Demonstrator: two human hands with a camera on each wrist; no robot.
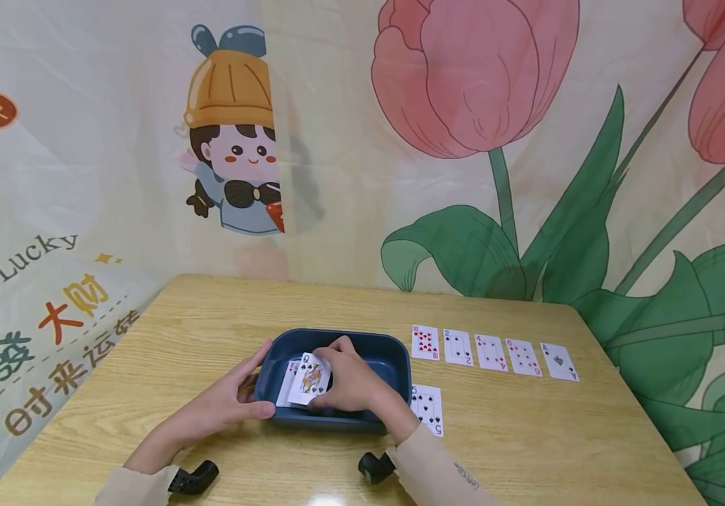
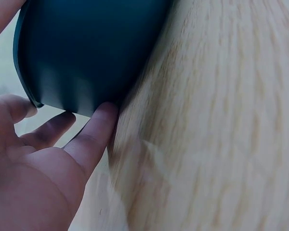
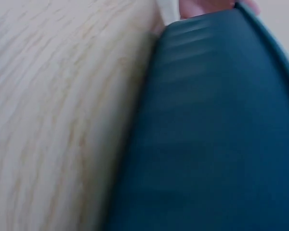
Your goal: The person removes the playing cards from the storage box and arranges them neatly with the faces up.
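Right hand: (image 1: 351,378) fingers narrow, pinching the queen of spades (image 1: 309,379) by its right edge.
Queen: left of those fingertips, inside the blue tray (image 1: 337,423), overlapping a red-marked card (image 1: 286,388); can't tell if they touch.
Left hand: (image 1: 223,404) fingers spread wide, tips against the tray's left end; grip force unclear.
Row: five face-up cards (image 1: 491,352), right of and beyond the right fingers.
Five of spades: (image 1: 427,410) right of the tray, partly covered.
Pinch tip: edge only, light, single card; don't bend it.
Tray tip: brace low with the left, clear the rim.
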